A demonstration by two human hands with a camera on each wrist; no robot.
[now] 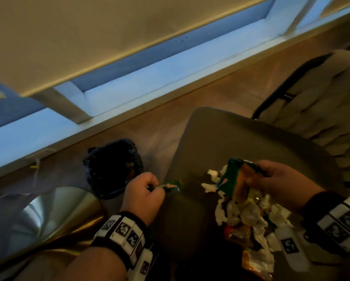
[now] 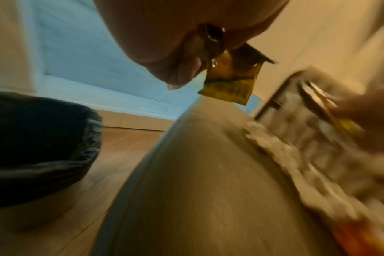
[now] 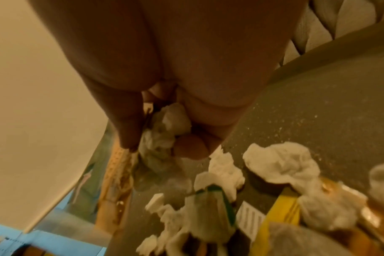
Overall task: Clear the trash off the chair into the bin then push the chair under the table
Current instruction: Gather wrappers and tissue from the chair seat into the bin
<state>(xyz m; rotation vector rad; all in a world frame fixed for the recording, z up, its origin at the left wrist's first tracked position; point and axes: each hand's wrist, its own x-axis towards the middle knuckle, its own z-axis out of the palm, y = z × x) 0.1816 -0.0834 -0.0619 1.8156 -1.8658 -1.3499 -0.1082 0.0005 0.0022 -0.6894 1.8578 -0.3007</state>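
Observation:
A grey-green chair seat carries a heap of crumpled white tissues and snack wrappers. My left hand grips a small folded wrapper at the seat's left edge, seen as a yellow wrapper in the left wrist view. My right hand holds a green and orange snack bag with a wad of tissue over the pile. A bin lined with a black bag stands on the floor left of the chair.
The chair's woven backrest rises at the right. A white table edge runs overhead across the top, with blue wall panels behind. A shiny metal base sits on the wooden floor at lower left.

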